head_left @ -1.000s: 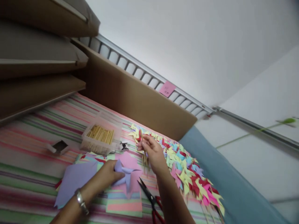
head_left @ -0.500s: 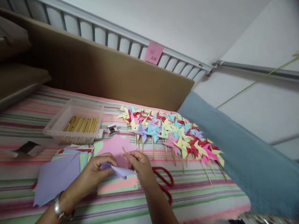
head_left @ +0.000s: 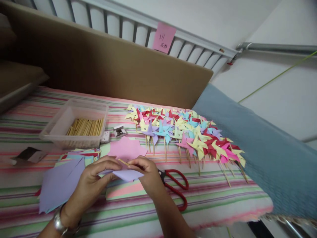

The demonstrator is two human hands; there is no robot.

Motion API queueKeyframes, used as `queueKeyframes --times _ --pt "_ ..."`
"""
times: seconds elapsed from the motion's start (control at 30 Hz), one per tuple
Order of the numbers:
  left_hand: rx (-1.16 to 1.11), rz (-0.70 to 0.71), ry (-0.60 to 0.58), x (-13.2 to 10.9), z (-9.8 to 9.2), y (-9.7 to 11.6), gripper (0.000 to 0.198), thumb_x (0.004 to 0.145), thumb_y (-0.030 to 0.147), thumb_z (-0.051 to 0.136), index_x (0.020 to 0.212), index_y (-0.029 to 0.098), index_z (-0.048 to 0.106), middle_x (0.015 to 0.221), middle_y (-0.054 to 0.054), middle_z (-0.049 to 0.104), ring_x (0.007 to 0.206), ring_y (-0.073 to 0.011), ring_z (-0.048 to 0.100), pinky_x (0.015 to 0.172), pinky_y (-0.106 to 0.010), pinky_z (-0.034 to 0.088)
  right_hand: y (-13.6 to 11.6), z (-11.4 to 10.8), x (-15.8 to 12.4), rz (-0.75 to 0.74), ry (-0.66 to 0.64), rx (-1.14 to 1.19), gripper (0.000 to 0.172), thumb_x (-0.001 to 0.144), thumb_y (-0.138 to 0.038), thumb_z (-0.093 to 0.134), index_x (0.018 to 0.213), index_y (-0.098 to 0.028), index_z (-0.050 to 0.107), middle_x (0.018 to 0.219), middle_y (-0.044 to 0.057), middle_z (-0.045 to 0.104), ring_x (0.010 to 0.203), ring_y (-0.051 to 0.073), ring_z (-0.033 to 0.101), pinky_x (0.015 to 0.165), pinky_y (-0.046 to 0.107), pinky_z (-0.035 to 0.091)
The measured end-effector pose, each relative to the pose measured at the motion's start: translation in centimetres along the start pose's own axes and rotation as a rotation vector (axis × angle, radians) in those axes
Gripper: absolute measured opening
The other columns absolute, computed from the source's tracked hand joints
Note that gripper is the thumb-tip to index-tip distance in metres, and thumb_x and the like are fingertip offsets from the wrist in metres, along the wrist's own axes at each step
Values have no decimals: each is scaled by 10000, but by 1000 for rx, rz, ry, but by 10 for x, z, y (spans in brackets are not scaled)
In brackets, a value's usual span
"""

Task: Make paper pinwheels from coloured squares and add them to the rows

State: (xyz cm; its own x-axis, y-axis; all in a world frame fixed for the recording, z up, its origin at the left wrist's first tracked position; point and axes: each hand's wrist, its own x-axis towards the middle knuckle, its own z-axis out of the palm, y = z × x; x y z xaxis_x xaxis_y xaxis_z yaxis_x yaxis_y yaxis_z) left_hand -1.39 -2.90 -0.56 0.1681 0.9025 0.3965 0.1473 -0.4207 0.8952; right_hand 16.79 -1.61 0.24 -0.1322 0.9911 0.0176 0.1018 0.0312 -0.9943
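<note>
Left hand (head_left: 99, 173) pinches purple paper (head_left: 127, 175), right hand (head_left: 146, 168) pinches 1 stick (head_left: 123, 162) just beside it, scissors (head_left: 174, 171) nearby.

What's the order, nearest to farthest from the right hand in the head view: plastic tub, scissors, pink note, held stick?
1. Held stick: pinched in the right hand.
2. Scissors: on the table, just right of the hand.
3. Plastic tub: left and farther back.
4. Pink note: far back, near the top of the picture.
</note>
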Motion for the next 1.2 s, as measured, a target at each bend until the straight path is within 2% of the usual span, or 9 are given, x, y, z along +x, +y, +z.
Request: queueKeyframes --times 0.23,0.47,0.67,0.87,1.2 --pt "39 44 67 1 -1 0 157 751 148 658 818 271 729 890 -21 677 864 -165 624 764 -248 484 1 2 0 -20 -2 19 79 682 -292 699 670 -226 742 628 -6 563 604 139 511 588 247 375" --pt "38 50 53 1 -1 -1 170 755 132 651 817 270 729 879 -18 675 867 -159 619 782 -247 475 1 1 0 -54 -22 -15 87 718 -280 685 697 -224 748 629 -6 558 620 137 509 592 241 367" --pt "51 39 71 1 -1 -1 179 747 125 650 800 275 731 863 -8 683 866 -156 623 790 -243 468 -1 3 -1 -35 -6 6 68 695 -268 704 695 -222 753 637 -3 568 611 134 518 574 234 374" --pt "67 7 85 0 0 1 133 736 152 653 762 259 728 824 -12 705 827 -175 641 860 -311 454 -4 3 -2 -41 -11 -1 60 688 -259 699 683 -231 752 626 -1 574 608 141 521 577 239 386" --pt "90 -2 105 -2 0 1 144 740 129 630 749 252 704 816 1 695 810 -166 631 883 -317 441 -5 5 -4 -31 -15 -2 67 677 -252 691 690 -239 756 653 6 597 623 142 533 567 235 396"
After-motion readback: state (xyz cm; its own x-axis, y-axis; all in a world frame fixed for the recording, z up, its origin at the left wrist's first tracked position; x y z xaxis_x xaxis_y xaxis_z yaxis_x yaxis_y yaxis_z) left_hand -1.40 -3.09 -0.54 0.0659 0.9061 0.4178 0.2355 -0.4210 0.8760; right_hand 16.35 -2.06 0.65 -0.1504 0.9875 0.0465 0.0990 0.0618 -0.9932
